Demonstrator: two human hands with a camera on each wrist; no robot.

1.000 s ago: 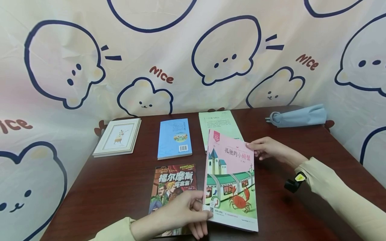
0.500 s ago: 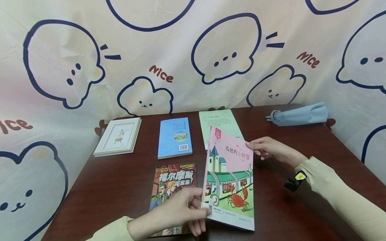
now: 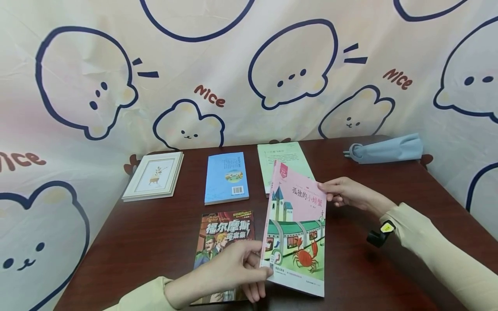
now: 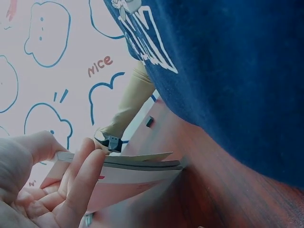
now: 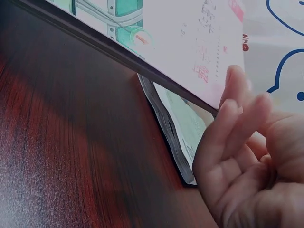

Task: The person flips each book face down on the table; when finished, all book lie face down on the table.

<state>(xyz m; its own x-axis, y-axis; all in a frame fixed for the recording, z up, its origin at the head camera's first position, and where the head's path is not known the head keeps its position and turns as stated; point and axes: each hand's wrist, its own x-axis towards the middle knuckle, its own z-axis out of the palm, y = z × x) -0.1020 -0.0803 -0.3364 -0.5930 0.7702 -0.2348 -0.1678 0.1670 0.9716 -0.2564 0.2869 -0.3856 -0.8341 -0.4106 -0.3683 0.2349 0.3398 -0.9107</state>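
the left hand, lower, and right hand, higher, are pinching a pink-and-green rectangular paperback book between their fingers.

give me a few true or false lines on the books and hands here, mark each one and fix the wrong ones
1. The left hand and right hand both hold the pink book. True.
2. The crab on its cover is blue. False: it is red.
3. In the head view, the pink book hides part of the green book. True.
4. In that view, the blue book is right of the green book. False: it is left of it.
5. The brown book is partly hidden by the left hand in the head view. True.
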